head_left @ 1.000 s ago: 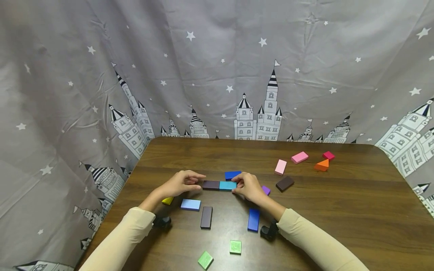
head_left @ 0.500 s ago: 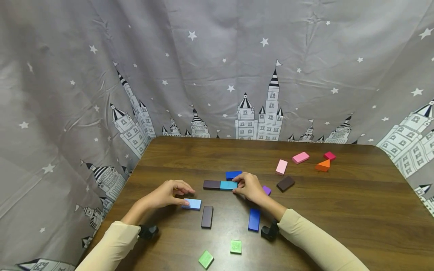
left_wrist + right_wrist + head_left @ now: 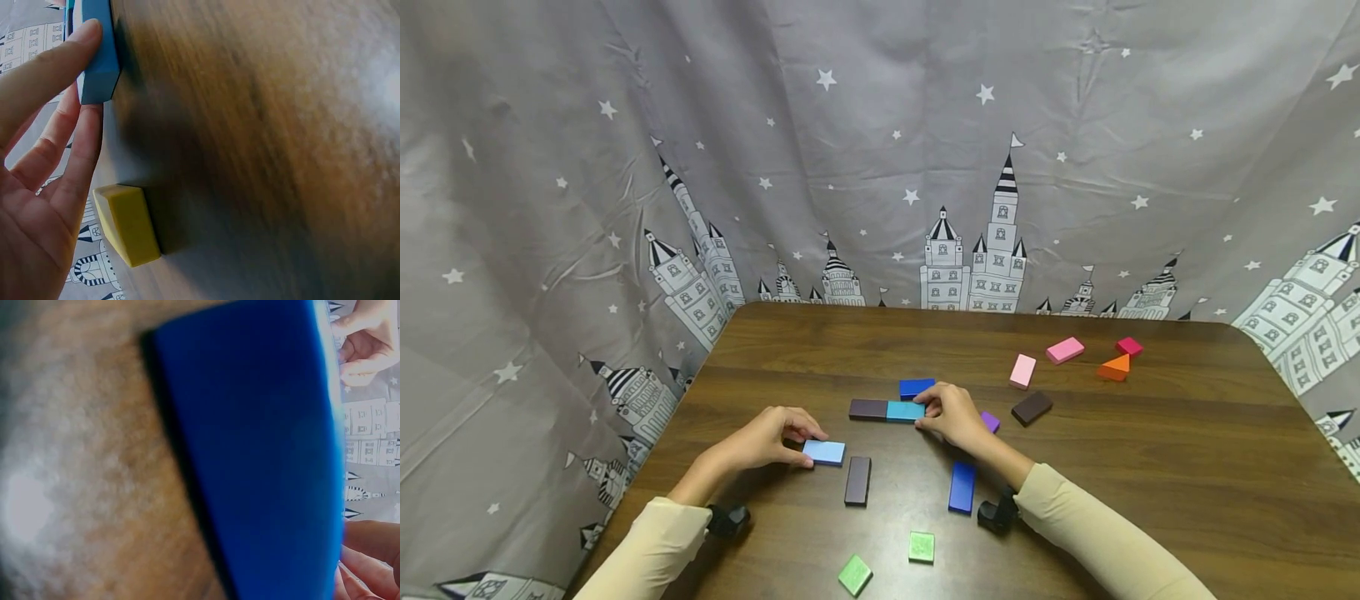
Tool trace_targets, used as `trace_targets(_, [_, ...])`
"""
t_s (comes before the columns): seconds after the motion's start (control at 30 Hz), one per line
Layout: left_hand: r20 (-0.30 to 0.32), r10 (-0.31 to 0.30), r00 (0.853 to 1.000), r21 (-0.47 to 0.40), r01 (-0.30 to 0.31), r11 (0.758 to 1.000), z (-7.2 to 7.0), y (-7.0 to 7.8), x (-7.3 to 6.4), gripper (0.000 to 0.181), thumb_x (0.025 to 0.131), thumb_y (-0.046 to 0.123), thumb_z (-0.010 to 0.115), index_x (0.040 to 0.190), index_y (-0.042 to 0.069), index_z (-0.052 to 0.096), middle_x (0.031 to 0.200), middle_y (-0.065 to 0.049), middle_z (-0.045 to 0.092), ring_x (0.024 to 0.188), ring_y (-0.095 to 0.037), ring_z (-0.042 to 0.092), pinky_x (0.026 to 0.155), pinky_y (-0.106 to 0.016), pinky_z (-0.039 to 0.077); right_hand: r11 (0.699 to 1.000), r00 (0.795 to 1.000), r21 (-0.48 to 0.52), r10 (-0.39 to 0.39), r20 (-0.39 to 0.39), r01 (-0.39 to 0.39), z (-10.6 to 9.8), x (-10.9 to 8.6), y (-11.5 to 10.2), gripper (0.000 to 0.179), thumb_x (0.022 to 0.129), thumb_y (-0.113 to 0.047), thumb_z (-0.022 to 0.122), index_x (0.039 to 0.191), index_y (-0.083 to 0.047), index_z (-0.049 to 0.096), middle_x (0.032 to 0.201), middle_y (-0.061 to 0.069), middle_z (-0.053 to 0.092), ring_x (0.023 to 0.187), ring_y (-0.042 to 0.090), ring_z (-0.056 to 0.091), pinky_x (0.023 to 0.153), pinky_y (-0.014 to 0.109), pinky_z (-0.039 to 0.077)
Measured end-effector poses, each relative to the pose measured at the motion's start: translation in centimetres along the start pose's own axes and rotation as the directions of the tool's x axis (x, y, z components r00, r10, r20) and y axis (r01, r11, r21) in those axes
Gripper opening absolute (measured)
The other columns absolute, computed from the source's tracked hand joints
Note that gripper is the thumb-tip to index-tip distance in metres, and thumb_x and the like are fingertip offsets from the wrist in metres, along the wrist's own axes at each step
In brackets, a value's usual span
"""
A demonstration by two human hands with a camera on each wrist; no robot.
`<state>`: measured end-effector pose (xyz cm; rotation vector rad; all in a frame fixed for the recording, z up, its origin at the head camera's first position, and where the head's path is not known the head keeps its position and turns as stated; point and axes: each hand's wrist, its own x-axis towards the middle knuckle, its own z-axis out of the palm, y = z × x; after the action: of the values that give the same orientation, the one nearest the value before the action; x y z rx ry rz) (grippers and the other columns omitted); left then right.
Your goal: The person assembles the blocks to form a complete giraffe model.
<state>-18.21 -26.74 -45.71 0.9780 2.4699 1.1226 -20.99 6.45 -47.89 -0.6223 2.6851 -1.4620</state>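
Left grip [image 3: 767, 437] pinching the light blue rectangular block [image 3: 823, 452], thumb on its near side, nearer the left edge of the surface [image 3: 1150, 467] than the right! Right grip [image 3: 953, 414] has the turquoise block [image 3: 904, 411] pinched at its right end, butted against a dark brown block [image 3: 868, 409], a blue block [image 3: 916, 388] just beyond, toward the far edge.

The right hand [image 3: 953, 415] partly hides the purple block [image 3: 991, 422], while the right wrist view crops a blue block [image 3: 256, 444] and blurs the surface [image 3: 100, 437].
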Motion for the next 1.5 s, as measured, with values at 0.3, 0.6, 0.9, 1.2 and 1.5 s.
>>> trace_targets(0.3, [0.015, -0.023, 1.000, -0.003, 0.023, 1.000, 0.0, -0.1, 0.3, 0.031, 0.078, 0.004, 0.085, 0.106, -0.002, 0.075, 0.102, -0.009, 0.071, 0.095, -0.021, 0.066, 0.084, -0.034, 0.056, 1.000, 1.000, 0.010, -0.020, 0.005, 0.020, 0.0, 0.0, 0.0, 0.027, 0.074, 0.008, 0.083, 0.099, 0.008, 0.073, 0.090, 0.014, 0.065, 0.075, 0.018, 0.066, 0.065, 0.021, 0.053])
trace_targets(0.6, [-0.010, -0.014, 1.000, -0.036, 0.014, 0.999, 0.5, -0.4, 0.8, 0.030, 0.082, 0.004, 0.082, 0.110, -0.003, 0.074, 0.105, -0.011, 0.070, 0.099, -0.023, 0.066, 0.086, -0.033, 0.055, 1.000, 1.000, 0.004, -0.025, 0.007, 0.025, -0.1, 0.0, 0.1, 0.027, 0.074, 0.008, 0.083, 0.099, 0.008, 0.073, 0.091, 0.013, 0.064, 0.075, 0.020, 0.066, 0.065, 0.022, 0.054])
trace_targets(0.9, [-0.071, 0.013, 0.997, -0.074, -0.018, 0.997, 1.7, 0.0, 1.4, 0.031, 0.082, 0.000, 0.080, 0.111, -0.005, 0.073, 0.106, -0.011, 0.069, 0.100, -0.021, 0.065, 0.089, -0.036, 0.054, 1.000, 1.000, 0.001, -0.025, 0.011, 0.025, 0.0, -0.1, 0.3, 0.027, 0.074, 0.008, 0.083, 0.099, 0.007, 0.073, 0.091, 0.013, 0.065, 0.075, 0.018, 0.065, 0.066, 0.021, 0.053])
trace_targets(1.2, [-0.108, 0.007, 0.994, -0.065, -0.014, 0.998, 2.8, 0.6, 2.5, 0.033, 0.083, 0.001, 0.079, 0.114, -0.005, 0.071, 0.112, -0.014, 0.069, 0.107, -0.028, 0.064, 0.091, -0.036, 0.052, 1.000, 1.000, -0.002, -0.027, 0.007, 0.027, 0.0, 0.1, 0.3, 0.026, 0.075, 0.008, 0.082, 0.099, 0.008, 0.073, 0.091, 0.013, 0.064, 0.076, 0.019, 0.065, 0.066, 0.022, 0.053])
trace_targets(1.5, [-0.117, -0.040, 0.992, -0.034, 0.036, 0.999, 3.2, 1.0, 3.1, 0.033, 0.083, 0.004, 0.080, 0.115, -0.002, 0.073, 0.111, -0.010, 0.070, 0.105, -0.024, 0.065, 0.090, -0.033, 0.053, 0.999, 0.999, -0.002, -0.035, 0.005, 0.035, -0.1, 0.0, 0.1, 0.026, 0.075, 0.008, 0.082, 0.099, 0.008, 0.073, 0.090, 0.013, 0.064, 0.076, 0.020, 0.065, 0.066, 0.021, 0.053])
